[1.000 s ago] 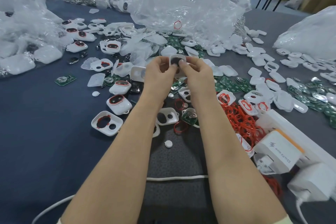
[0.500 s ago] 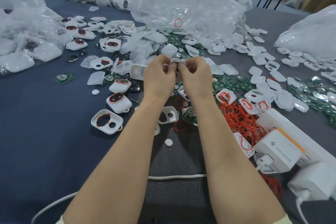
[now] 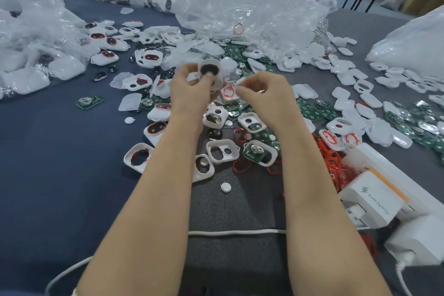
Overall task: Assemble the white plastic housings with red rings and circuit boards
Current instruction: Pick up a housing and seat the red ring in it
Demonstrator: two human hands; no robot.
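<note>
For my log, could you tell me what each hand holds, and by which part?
The left hand grips a housing by its lower edge; whether the right hand holds anything is unclear.

Blur smears the right hand (image 3: 264, 98) — grasp unclear — and the left hand (image 3: 189, 94) half-hides the white housing (image 3: 218, 72).

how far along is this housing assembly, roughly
Done: several ringed housings lie at the left, red rings seated. In hand: the left hand holds a white housing; the right hand is beside it, its hold too blurred to read. Left: a lot, judging by the empty housings, loose red rings and circuit boards lying unassembled.
</note>
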